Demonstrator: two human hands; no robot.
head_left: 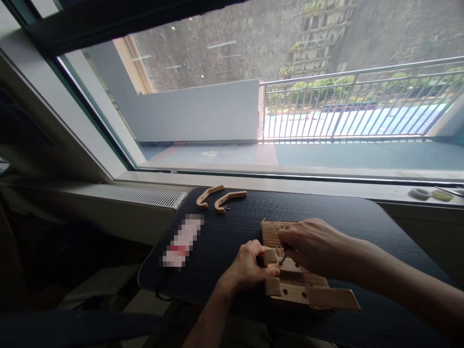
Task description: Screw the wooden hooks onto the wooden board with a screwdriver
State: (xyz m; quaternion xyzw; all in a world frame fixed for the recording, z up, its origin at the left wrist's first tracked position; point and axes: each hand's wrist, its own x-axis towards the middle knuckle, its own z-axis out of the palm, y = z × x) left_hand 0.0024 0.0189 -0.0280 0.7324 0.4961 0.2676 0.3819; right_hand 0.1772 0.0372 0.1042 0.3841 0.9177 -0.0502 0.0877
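My left hand [247, 263] is closed around the blocky end of a wooden hook [290, 265], with the thumb along its near side. That hook lies on a wooden board [271, 231]. My right hand [311, 241] is closed over a small tool, seemingly a screwdriver [282, 259]. Only its thin shaft shows, slanting down to the hook by a hole; the handle is hidden in my fist. Nearer to me, a second wooden hook [319, 296] rests across the board, with two dark holes in it and its long end past the board's edge.
Two more wooden hooks [210, 195] lie at the back of the black table [217, 256], with small screws [227, 208] beside them. A blurred pink and white packet [182, 241] is at left. Tape rolls [420, 194] sit on the windowsill at right.
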